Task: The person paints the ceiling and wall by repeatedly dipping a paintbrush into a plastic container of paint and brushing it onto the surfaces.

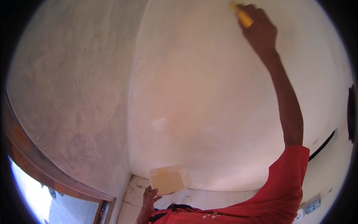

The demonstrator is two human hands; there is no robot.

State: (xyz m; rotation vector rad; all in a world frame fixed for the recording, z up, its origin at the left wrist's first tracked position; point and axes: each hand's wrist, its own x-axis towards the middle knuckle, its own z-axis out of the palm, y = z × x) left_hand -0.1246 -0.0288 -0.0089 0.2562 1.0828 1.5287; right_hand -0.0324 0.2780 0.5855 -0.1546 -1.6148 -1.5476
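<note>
My right hand [259,30] is raised high against the pale wall [201,86], its fingers closed around a yellow-handled tool [245,18]. The tool's working end is blurred near the upper rim, so its exact kind is not clear. Low in the view, my left hand [150,196] grips the near left edge of a squarish translucent plastic tub [186,175]. A beige, paint-like layer [167,183] shows inside the tub, which is held in front of my body above the floor.
A rougher grey wall [74,82] meets the pale one at a corner on the left. Wooden framing [56,183] borders a bright opening at lower left. White floor tiles [216,199] lie below. At right are a dark slot [322,146] and a clear bluish object [312,204].
</note>
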